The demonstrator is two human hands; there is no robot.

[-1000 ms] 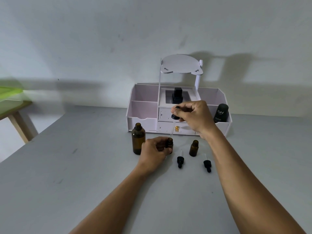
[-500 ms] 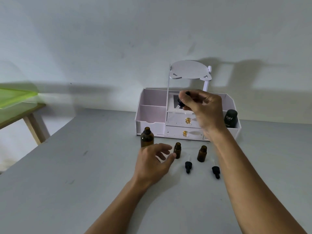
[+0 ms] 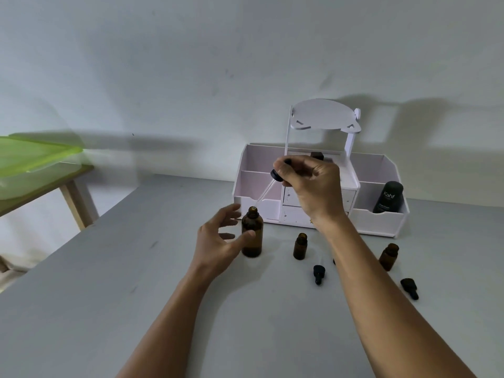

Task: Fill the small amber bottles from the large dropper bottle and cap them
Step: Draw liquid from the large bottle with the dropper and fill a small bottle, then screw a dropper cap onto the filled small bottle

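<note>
The large dropper bottle [image 3: 252, 236] stands open on the grey table [image 3: 109, 282], and my right hand [image 3: 311, 184] pinches the dropper [image 3: 266, 190] by its black bulb, glass tip now angled down at the bottle's mouth, where a moment ago it hung over a small bottle [image 3: 300, 246] — so I judge I'm going back for a refill. My left hand [image 3: 221, 241], which had been steadying that small bottle, has let go and is spread wide, empty, closing around the large one, thumb almost touching the glass. The second small bottle [image 3: 388, 256] and two caps [image 3: 318, 274] lie untouched.
</note>
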